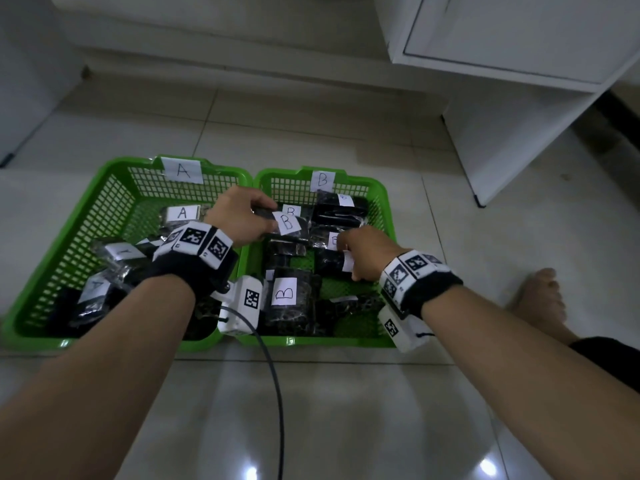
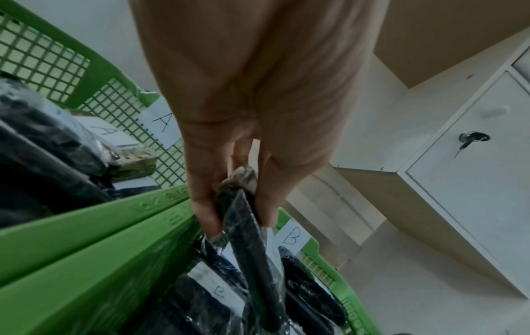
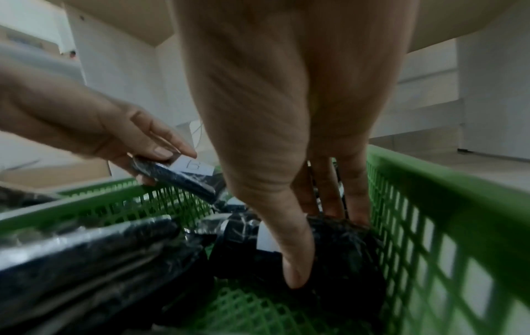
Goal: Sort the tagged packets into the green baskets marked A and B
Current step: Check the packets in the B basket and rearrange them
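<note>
Two green baskets sit side by side on the floor: basket A (image 1: 114, 188) on the left, basket B (image 1: 381, 199) on the right. Both hold several black packets with white letter tags. My left hand (image 1: 242, 216) pinches a black packet tagged B (image 1: 287, 223) by its end, above the left part of basket B. The same packet (image 2: 252, 238) hangs between thumb and fingers in the left wrist view. My right hand (image 1: 363, 251) is down inside basket B, thumb and fingers curled round a black packet (image 3: 338, 244) with a white tag.
A white cabinet (image 1: 519, 46) stands at the back right. My bare foot (image 1: 540, 296) rests right of basket B. A black cable (image 1: 273, 375) runs from the left wrist camera across the tiled floor.
</note>
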A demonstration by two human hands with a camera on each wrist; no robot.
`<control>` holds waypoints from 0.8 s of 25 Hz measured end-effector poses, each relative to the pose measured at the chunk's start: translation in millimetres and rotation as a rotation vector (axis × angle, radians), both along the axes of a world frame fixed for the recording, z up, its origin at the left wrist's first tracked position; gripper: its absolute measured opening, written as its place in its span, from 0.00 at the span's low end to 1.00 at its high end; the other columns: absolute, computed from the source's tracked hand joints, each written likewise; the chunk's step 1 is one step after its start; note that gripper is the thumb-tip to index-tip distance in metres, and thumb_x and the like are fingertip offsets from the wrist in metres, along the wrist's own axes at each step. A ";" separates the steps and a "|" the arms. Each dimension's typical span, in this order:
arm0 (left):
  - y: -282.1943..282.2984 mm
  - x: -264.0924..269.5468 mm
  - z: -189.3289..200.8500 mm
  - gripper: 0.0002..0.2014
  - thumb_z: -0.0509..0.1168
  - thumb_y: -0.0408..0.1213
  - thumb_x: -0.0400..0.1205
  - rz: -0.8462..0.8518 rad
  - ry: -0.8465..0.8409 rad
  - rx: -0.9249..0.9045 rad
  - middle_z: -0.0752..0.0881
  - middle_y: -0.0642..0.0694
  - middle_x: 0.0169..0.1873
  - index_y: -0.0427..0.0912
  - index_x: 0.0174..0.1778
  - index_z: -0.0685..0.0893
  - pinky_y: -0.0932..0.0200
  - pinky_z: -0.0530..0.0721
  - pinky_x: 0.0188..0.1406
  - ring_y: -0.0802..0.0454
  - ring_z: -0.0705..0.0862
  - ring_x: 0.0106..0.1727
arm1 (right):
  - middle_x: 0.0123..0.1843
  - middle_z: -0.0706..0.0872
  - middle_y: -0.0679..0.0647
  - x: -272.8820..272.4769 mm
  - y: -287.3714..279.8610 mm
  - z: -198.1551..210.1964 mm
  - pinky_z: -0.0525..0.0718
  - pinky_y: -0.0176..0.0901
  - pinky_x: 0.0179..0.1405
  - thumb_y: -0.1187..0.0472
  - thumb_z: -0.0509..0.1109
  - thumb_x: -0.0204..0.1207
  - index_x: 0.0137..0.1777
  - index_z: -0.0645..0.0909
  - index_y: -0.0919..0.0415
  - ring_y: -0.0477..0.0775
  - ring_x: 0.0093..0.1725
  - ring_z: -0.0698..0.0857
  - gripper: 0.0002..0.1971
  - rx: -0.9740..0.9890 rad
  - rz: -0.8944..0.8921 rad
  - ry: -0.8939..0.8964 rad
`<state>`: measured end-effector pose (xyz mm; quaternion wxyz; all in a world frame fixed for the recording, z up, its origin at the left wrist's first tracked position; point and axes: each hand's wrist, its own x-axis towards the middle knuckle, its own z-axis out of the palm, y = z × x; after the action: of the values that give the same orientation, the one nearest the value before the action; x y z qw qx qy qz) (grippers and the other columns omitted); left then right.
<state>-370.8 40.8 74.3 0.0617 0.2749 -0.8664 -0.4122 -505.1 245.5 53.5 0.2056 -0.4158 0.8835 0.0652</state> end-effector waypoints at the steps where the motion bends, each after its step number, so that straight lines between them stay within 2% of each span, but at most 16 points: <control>1: -0.3 0.1 -2.8 0.17 0.79 0.34 0.73 -0.007 -0.012 0.024 0.89 0.53 0.49 0.48 0.57 0.90 0.70 0.82 0.38 0.61 0.87 0.43 | 0.66 0.86 0.59 0.4 -1.8 -1.2 0.85 0.51 0.61 0.70 0.81 0.67 0.69 0.84 0.58 0.63 0.64 0.85 0.29 0.021 0.019 0.019; 3: -2.4 0.3 -3.9 0.17 0.79 0.33 0.74 -0.008 -0.027 0.048 0.88 0.54 0.49 0.49 0.57 0.89 0.72 0.82 0.35 0.63 0.86 0.43 | 0.64 0.87 0.60 0.7 -5.1 -2.4 0.85 0.49 0.61 0.69 0.84 0.64 0.68 0.85 0.58 0.63 0.64 0.85 0.30 0.045 0.034 0.024; 5: -5.8 1.0 -4.1 0.16 0.78 0.31 0.74 -0.003 -0.023 0.124 0.89 0.54 0.49 0.50 0.56 0.89 0.69 0.86 0.36 0.59 0.89 0.44 | 0.62 0.88 0.60 -1.3 -5.4 -1.3 0.86 0.49 0.59 0.67 0.88 0.60 0.67 0.85 0.61 0.62 0.63 0.86 0.33 0.052 0.024 0.017; 8: -8.4 2.8 -6.8 0.16 0.78 0.29 0.73 0.007 0.009 0.228 0.90 0.53 0.49 0.52 0.53 0.89 0.57 0.92 0.45 0.53 0.91 0.47 | 0.62 0.87 0.60 -5.5 3.8 2.6 0.86 0.47 0.54 0.67 0.91 0.53 0.64 0.84 0.61 0.60 0.58 0.86 0.36 0.019 -0.064 -0.027; 10: -9.2 4.3 -8.6 0.16 0.79 0.31 0.73 0.006 0.017 0.213 0.90 0.54 0.47 0.51 0.54 0.90 0.53 0.92 0.49 0.54 0.91 0.47 | 0.61 0.87 0.57 -9.2 12.5 8.2 0.85 0.46 0.52 0.73 0.88 0.56 0.61 0.85 0.60 0.56 0.54 0.84 0.31 -0.052 -0.148 -0.069; 12: -9.9 4.8 -9.3 0.16 0.78 0.33 0.74 0.007 0.022 0.189 0.89 0.56 0.47 0.50 0.57 0.90 0.55 0.91 0.50 0.55 0.90 0.47 | 0.60 0.87 0.54 -12.7 17.4 12.1 0.85 0.46 0.55 0.74 0.86 0.59 0.60 0.87 0.57 0.54 0.56 0.85 0.28 -0.102 -0.187 -0.082; 14: -9.0 4.9 -8.7 0.16 0.78 0.33 0.75 0.010 0.029 0.196 0.89 0.55 0.48 0.49 0.57 0.90 0.58 0.90 0.49 0.56 0.89 0.47 | 0.61 0.87 0.55 -12.3 18.3 12.3 0.85 0.47 0.58 0.71 0.88 0.59 0.61 0.87 0.58 0.56 0.59 0.85 0.29 -0.104 -0.175 -0.091; 16: -9.1 6.0 -9.8 0.16 0.79 0.36 0.74 0.031 0.030 0.208 0.89 0.53 0.49 0.49 0.57 0.90 0.54 0.90 0.53 0.54 0.89 0.49 | 0.62 0.87 0.57 -6.8 13.3 6.6 0.84 0.47 0.59 0.66 0.89 0.60 0.63 0.86 0.61 0.59 0.60 0.86 0.29 -0.037 -0.114 -0.078; 18: -8.0 7.9 -8.9 0.16 0.79 0.38 0.74 0.029 0.015 0.195 0.88 0.55 0.48 0.50 0.58 0.90 0.52 0.90 0.55 0.54 0.89 0.49 | 0.61 0.88 0.58 -2.0 7.9 5.7 0.85 0.47 0.55 0.61 0.88 0.63 0.60 0.86 0.62 0.59 0.57 0.86 0.26 0.030 -0.046 -0.068; 20: -9.0 7.7 -8.3 0.16 0.77 0.38 0.76 0.013 0.003 0.189 0.88 0.56 0.48 0.51 0.60 0.89 0.56 0.90 0.53 0.55 0.89 0.49 | 0.57 0.87 0.56 -3.3 5.7 22.0 0.86 0.47 0.49 0.56 0.86 0.66 0.58 0.84 0.58 0.57 0.52 0.86 0.22 0.004 -0.056 -0.111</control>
<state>-363.1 31.9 66.0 0.0394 0.2844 -0.8218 -0.4922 -508.4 251.2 75.5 0.2571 -0.3934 0.8818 0.0382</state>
